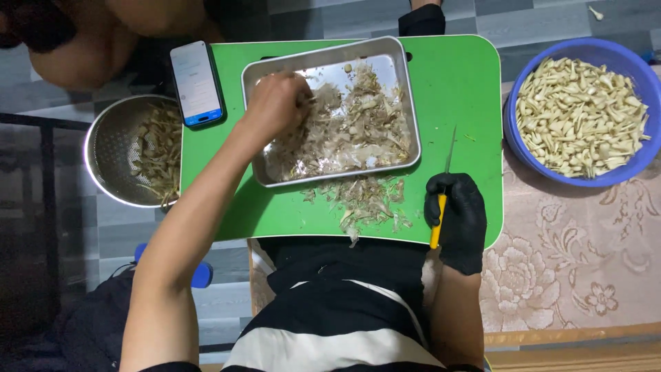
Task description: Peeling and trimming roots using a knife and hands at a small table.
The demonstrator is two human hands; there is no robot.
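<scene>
Metal colander (117, 148) of trimmed bits sits far left, a phone (197, 83) next to it on my green desk (461, 89). My bare left hand (275, 103) is bunched around scraps (344, 131) in the steel tray (330, 55). My gloved right hand (456, 213) grips a yellow-handled knife (443, 186). A blue bowl (523, 83) of pale cloves sits far right.

The bare left hand (275, 103) hides its own fingertips among scraps in the far shallow steel tray (399, 103); the right blue plastic basin (513, 124) is cut off by the picture's edge.
</scene>
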